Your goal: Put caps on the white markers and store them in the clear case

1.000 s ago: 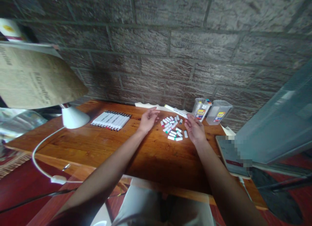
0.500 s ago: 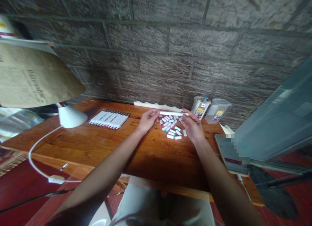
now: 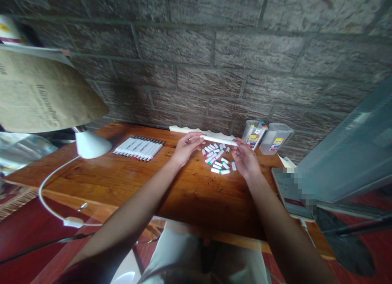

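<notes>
Between my two hands a white marker (image 3: pixel 218 140) is held level above the desk. My left hand (image 3: pixel 187 147) pinches its left end, where a small yellowish tip shows. At the other end, the fingers of my right hand (image 3: pixel 245 158) are closed round it. Loose marker caps (image 3: pixel 217 165), white with green, red, purple and black ends, lie scattered on the desk just below the marker. Off to the left, a row of white markers (image 3: pixel 138 148) with dark ends lies side by side.
Two clear plastic containers (image 3: pixel 277 139) stand at the back right; one holds a few colourful items. A tablet (image 3: pixel 292 194) lies at the right edge of the wooden desk (image 3: pixel 183 194). On the left stands a lamp (image 3: pixel 92 145). A brick wall (image 3: pixel 190 83) rises behind.
The marker has turned end for end: its yellowish end, formerly at my right hand, is now at my left. The view has shifted slightly.
</notes>
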`<state>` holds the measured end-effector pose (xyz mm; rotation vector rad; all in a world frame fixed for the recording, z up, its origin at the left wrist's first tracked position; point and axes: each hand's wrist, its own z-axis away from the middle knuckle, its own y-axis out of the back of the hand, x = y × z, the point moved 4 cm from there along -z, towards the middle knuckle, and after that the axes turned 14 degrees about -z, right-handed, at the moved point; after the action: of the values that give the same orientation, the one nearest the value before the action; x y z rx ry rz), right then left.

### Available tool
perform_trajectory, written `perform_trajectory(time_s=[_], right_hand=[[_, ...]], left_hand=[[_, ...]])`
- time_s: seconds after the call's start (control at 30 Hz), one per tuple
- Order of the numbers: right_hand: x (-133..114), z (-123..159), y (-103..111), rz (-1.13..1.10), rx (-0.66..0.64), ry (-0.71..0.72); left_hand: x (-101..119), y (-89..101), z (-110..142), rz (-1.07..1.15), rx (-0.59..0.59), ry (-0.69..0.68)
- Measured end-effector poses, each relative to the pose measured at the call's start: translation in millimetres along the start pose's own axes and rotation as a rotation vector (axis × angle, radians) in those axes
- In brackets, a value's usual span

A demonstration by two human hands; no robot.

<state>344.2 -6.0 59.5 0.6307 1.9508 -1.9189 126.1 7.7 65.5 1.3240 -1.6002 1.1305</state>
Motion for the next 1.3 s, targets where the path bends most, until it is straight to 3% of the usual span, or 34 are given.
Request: perform_trajectory(time_s=[0.23,0.6,0.83,1.3], right_hand=[[0,1,-2,-0.127,-0.038,-0.099],[-1,-4,5,-0.057,-0.037,-0.070],[0,1,-2,-0.059,-0.053,-0.071],[-3,4,-7,-0.040,-0.094,-0.049]], left_hand=[[-3,-2.4,1,0.076,-0.067,0.102],[-5,-5.3,3,0.121,-0.079,0.131],[-6,-3.2,2,0.165,-0.048,0.147],[-6,-0.7,2,0.184,-0.108,0.143]])
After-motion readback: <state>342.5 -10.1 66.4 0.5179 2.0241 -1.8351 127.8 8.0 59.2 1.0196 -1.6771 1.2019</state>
